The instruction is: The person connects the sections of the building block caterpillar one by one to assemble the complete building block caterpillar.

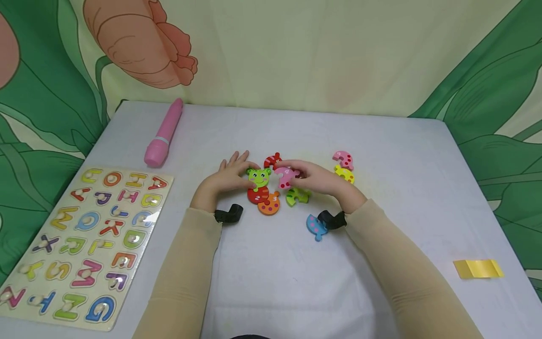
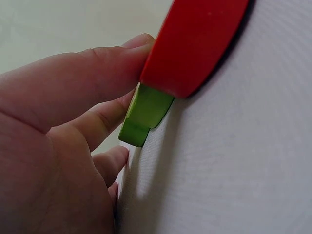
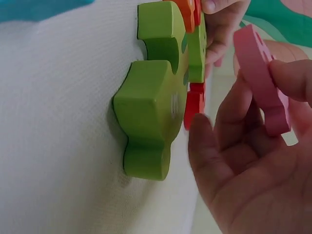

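Along your tabletop's left edge lies the alphabet board, with the pink microphone near the far-left corner. Your left hand pinches the green frog-face piece between thumb and forefinger, left of the tabletop's middle; the red piece and orange piece run from it toward the near edge. Just right of the frog-face piece, you have the pink piece pinched in your right hand, raised off the cloth. It lies between your hands, leftward of the right palm; your fingers cover part of it, so I can't tell its long axis surely. The green piece sits just nearward of it, the blue piece closer to the near edge, and the yellow piece right of your right hand.
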Available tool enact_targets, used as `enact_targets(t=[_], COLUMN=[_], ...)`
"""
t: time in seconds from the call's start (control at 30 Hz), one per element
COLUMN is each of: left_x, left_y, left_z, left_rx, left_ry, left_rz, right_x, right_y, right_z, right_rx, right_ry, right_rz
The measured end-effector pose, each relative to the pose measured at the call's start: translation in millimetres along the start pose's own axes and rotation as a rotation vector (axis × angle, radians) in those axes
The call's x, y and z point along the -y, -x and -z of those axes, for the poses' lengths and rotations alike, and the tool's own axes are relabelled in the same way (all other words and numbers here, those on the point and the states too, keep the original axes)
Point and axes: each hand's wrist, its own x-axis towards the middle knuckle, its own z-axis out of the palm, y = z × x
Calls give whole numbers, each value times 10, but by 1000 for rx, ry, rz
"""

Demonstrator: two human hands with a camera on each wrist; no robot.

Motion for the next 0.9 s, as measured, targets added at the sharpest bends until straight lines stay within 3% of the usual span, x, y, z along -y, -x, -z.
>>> enact_targets(t=[0.53, 0.9], left_x=[-10, 1], left_y=[-5, 8], left_z=[9, 12], left_rx=[-4, 1], left_ry=[-6, 0], left_rz=[-2, -3], right_x=[-56, -41], right_y=[-87, -84], right_z=[-36, -58], right_rx=[105, 152], right_ry=[83, 137], right_rz=[-134, -120])
